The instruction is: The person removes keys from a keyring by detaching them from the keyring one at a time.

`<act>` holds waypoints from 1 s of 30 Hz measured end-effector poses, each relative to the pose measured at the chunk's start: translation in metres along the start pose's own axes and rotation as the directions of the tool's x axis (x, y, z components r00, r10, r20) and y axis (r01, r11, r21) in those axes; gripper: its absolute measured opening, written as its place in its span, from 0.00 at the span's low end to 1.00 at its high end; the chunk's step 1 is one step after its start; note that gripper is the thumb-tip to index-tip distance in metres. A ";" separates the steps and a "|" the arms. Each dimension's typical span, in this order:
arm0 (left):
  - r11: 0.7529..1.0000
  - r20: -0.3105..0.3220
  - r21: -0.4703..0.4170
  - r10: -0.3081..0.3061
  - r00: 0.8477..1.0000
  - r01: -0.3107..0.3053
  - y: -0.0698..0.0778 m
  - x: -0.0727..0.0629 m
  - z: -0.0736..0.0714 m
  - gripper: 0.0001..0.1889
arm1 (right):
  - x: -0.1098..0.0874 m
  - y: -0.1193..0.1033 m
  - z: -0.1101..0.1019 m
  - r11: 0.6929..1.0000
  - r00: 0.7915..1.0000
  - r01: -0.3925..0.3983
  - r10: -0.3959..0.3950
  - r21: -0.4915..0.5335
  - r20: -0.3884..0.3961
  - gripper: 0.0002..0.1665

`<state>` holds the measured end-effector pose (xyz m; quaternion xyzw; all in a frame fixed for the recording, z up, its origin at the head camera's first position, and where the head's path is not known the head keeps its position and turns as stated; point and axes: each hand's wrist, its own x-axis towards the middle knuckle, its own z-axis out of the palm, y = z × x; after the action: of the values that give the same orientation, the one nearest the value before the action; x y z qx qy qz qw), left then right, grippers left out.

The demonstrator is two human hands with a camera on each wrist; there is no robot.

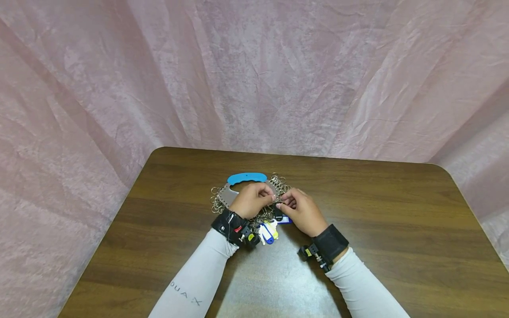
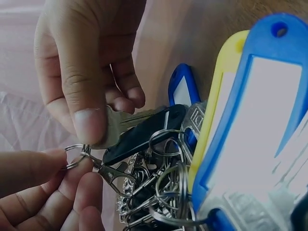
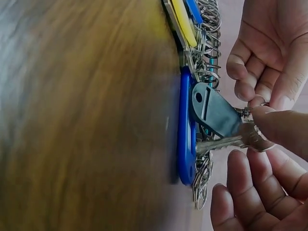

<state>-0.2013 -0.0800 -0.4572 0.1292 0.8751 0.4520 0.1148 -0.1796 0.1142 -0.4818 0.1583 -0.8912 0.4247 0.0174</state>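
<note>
In the head view my left hand (image 1: 252, 201) is over the right part of a metal key holder (image 1: 227, 194) with a blue handle (image 1: 246, 177). Its thumb and fingers pinch a small split ring (image 2: 85, 149), linked to a metal clip (image 2: 114, 177) on the holder. From the right, my right hand (image 1: 305, 213) meets it, pinching the head of a key (image 2: 113, 129) right at that ring. The key's blade (image 3: 219, 143) points down, beside a black tag (image 3: 215, 109). Fingertips partly cover the ring and key head.
Many metal rings (image 1: 216, 201) fringe the holder. Blue (image 2: 276, 43) and yellow (image 2: 226, 67) key tags with white labels hang close below the hands, keys among them. Underneath is a brown wooden table (image 1: 397, 221), with a pink curtain (image 1: 278, 79) behind its far edge.
</note>
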 end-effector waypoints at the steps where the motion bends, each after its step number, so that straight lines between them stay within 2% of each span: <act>1: 1.000 0.002 0.000 -0.001 1.000 0.001 0.000 0.000 0.000 0.04 | 0.000 0.000 0.000 1.000 1.000 0.000 0.000 -0.001 -0.002 0.10; 4: 1.000 0.004 -0.002 0.001 1.000 -0.001 0.001 -0.001 0.000 0.04 | 0.000 0.000 0.001 1.000 1.000 -0.004 0.004 0.008 0.003 0.11; 8: 1.000 0.004 -0.002 -0.001 1.000 0.001 0.001 -0.001 -0.001 0.04 | 0.001 0.002 0.002 0.997 0.999 -0.020 0.017 0.073 0.035 0.12; 15: 1.000 0.004 -0.018 -0.006 1.000 0.006 0.001 -0.001 0.000 0.05 | 0.001 0.006 0.000 0.985 0.996 -0.009 -0.006 0.173 0.090 0.17; 21: 0.999 0.006 -0.049 -0.009 1.000 0.009 0.001 0.000 0.000 0.05 | 0.001 0.011 -0.004 0.963 0.988 -0.059 0.019 0.264 0.151 0.19; 25: 0.998 0.010 -0.066 -0.022 1.000 0.022 0.000 0.000 0.000 0.06 | 0.001 0.011 -0.005 0.958 0.985 -0.082 0.036 0.275 0.167 0.19; 30: 0.997 0.008 -0.073 -0.025 1.000 0.025 0.000 0.000 0.000 0.06 | 0.000 0.009 -0.004 0.973 0.988 -0.067 0.033 0.223 0.153 0.17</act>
<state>-0.2012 -0.0804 -0.4575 0.1154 0.8591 0.4819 0.1281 -0.1830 0.1229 -0.4859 0.1679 -0.8393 0.5112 -0.0777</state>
